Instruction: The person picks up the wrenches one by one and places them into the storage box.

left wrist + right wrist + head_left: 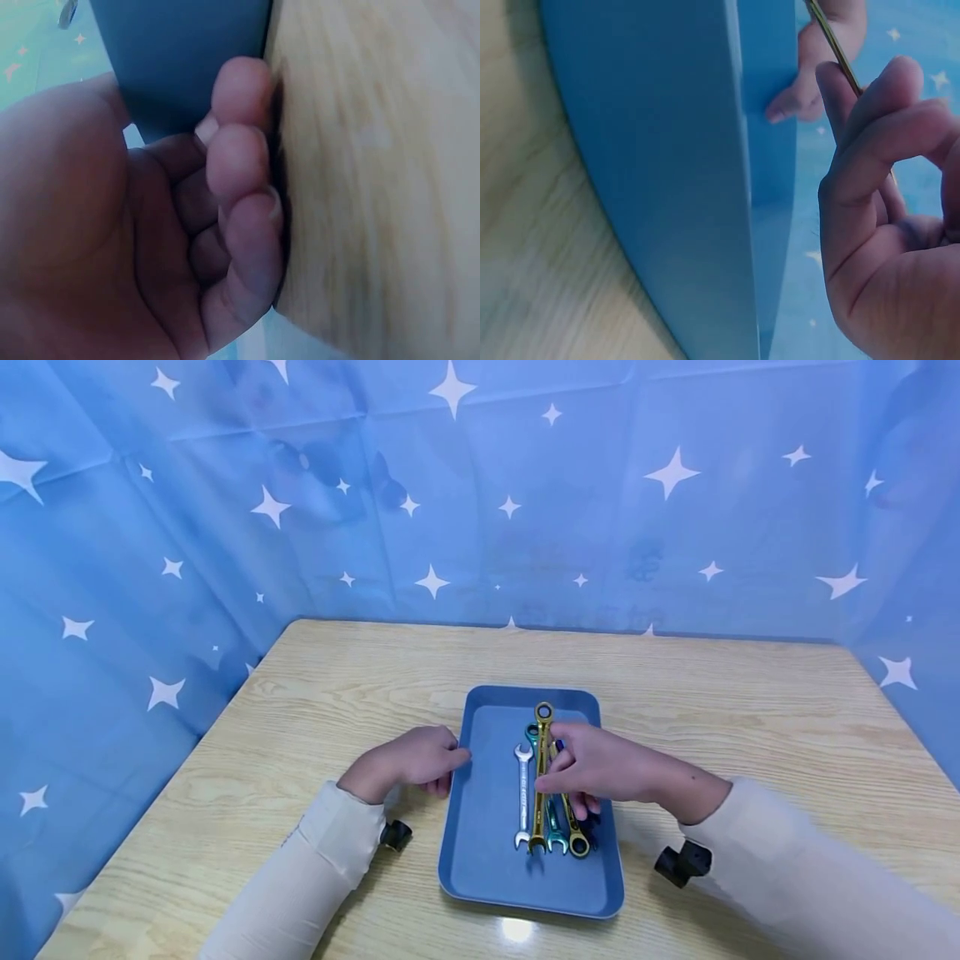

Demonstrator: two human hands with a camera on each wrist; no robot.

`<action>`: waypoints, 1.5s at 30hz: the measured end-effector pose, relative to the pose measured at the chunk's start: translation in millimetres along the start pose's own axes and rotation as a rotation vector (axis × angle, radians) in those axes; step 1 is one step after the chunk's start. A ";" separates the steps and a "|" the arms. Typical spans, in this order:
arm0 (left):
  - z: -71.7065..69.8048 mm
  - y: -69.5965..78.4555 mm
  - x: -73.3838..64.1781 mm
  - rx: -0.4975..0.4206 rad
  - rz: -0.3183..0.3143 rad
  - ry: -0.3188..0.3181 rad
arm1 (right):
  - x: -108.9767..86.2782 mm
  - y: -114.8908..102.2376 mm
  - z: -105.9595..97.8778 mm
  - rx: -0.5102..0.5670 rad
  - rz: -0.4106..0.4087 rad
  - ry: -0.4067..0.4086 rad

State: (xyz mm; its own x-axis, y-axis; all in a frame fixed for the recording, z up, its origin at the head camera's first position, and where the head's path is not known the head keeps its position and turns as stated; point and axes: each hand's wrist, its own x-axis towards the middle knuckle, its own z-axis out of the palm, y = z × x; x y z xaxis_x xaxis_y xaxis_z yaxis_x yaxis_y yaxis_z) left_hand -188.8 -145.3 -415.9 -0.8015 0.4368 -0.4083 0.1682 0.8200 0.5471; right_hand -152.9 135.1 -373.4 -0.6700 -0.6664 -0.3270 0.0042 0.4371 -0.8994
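Observation:
A blue rectangular tray [491, 868] lies on the table with several wrenches in it. My left hand [423, 757] holds its left rim, thumb over the edge and the other fingers curled low against the outer wall in the left wrist view. Over the tray's right half, my right hand [603, 764] pinches a gold ratchet wrench [540, 756] between thumb and fingers; its ring end points away from me. Left of it lies a silver open-end wrench [523, 795]. A green wrench [555, 828] and a second gold ratchet wrench [576, 833] are partly hidden beneath the right hand.
The tray stands on a light wooden table [337, 685]. Behind and to the sides hangs a blue cloth with white stars [480, 485]. Black wrist cameras sit at the left cuff [396, 835] and the right cuff [682, 862].

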 end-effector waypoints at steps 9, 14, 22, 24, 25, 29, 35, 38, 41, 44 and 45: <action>1.7 0.2 -0.7 0.005 -0.003 -0.011 | 19.4 7.3 17.4 0.001 0.036 0.018; 2.3 -0.3 -1.1 -0.003 -0.002 -0.007 | 26.7 11.9 25.2 0.015 0.084 0.018; 3.6 1.0 0.1 -0.014 0.003 -0.006 | 34.1 16.6 28.5 -0.027 0.166 0.040; 3.5 1.0 0.2 -0.017 0.004 -0.007 | 35.8 17.4 29.1 -0.058 0.188 0.054; 3.6 1.2 0.4 -0.018 0.004 -0.008 | 36.3 17.3 29.4 -0.070 0.197 0.060; 3.0 1.7 0.8 -0.021 0.005 -0.011 | 37.7 15.0 31.2 -0.131 0.219 0.092; 1.9 2.5 3.9 -0.021 0.020 -0.013 | 38.9 9.7 35.2 -0.234 0.263 0.144; 1.0 2.0 6.1 -0.010 0.026 -0.015 | 40.6 9.6 37.6 -0.287 0.272 0.158; 0.6 1.0 7.9 -0.005 0.035 -0.018 | 42.1 10.9 40.0 -0.337 0.269 0.170; 1.5 0.4 8.3 -0.009 0.034 -0.017 | 41.9 11.5 42.2 -0.372 0.256 0.179; 1.9 0.4 8.4 -0.012 0.032 -0.017 | 41.0 11.4 42.8 -0.381 0.247 0.179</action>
State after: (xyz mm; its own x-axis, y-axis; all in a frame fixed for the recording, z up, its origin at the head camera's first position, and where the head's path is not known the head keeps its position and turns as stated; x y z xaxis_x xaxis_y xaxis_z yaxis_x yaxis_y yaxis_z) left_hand -194.4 -140.5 -420.5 -0.7858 0.4691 -0.4031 0.1865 0.8011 0.5687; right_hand -148.6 86.9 -409.4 -0.8004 -0.4150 -0.4326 -0.0703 0.7816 -0.6198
